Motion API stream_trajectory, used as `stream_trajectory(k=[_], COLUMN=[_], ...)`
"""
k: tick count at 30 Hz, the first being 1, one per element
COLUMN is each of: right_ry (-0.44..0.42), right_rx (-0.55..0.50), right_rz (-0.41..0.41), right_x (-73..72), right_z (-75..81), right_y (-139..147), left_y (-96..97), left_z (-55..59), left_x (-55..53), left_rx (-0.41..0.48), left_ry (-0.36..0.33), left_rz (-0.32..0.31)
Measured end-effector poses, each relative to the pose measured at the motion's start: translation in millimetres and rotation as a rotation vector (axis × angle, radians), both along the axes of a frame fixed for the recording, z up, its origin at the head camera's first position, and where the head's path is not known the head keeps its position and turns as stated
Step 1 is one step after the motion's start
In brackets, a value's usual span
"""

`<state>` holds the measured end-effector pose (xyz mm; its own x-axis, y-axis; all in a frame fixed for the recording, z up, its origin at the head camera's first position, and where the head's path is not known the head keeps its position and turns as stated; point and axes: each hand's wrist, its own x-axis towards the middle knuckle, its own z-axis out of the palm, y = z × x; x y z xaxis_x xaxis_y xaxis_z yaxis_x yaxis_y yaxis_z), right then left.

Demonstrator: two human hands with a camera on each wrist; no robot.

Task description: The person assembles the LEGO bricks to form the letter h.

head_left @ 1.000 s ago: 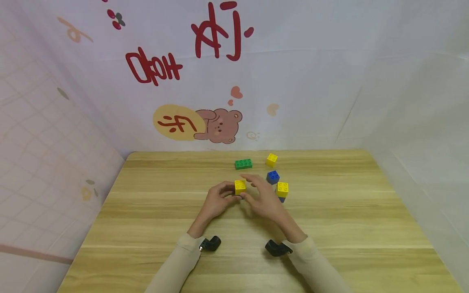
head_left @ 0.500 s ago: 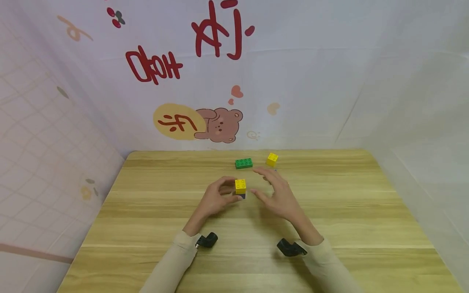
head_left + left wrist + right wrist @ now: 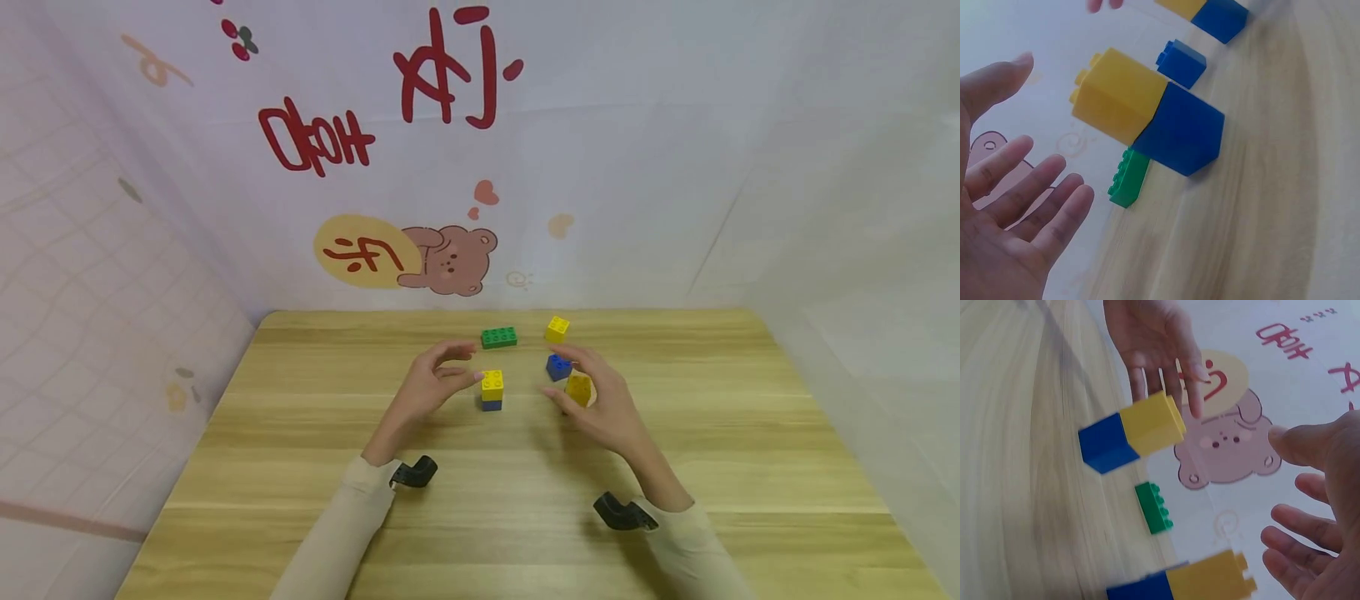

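Note:
A yellow building brick sits on a blue brick, making an upright two-brick stack mid-table. My left hand is just left of it, its fingers spread and apart from the bricks in the left wrist view. Over on the right, my right hand hovers in front of a second yellow-on-blue stack and partly covers it in the head view. In the right wrist view its fingers are loose and hold nothing. A single blue brick lies beside that stack, near the right fingertips.
Toward the back of the wooden table lie a long green brick and a single yellow brick. A white printed cloth hangs behind the table and along its sides.
My left hand has let go of the yellow-on-blue stack and drawn back to the left. My right hand has moved away from it to the right. The stack stands where it was held.

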<state>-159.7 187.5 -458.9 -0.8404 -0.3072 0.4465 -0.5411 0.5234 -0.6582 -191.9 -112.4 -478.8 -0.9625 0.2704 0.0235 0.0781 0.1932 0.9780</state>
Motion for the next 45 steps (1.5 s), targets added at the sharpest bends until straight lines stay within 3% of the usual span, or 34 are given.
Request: stream_trajectory(k=[5,14,21,29,45], right_ry=[-0.052,-0.194,-0.282,-0.374,-0.395], right_rx=[-0.027,-0.097,-0.158,-0.157,-0.163], right_rz=[-0.013,-0.021,-0.020,-0.047,-0.043], right_x=[2.0,2.7,4.3,9.4,3.8], right_z=[-6.0,-25.0,-41.6,-57.2,-68.5], right_y=[13,30,39,45,48], left_y=[-3.0,-10.0,-8.9,1.6,20.6], left_z=[-2.4,-21.6,-29.9,-34.4,-42.5], left_x=[-7.2,-22.9,-36.1,-51.2,-75.4], left_rx=[-0.008,-0.053,-0.070,-0.116,-0.230], left_ry=[0.017,0.031,0.061,0.077,0.025], left_rz=[0.052,0.148,0.121,0.097,0.102])
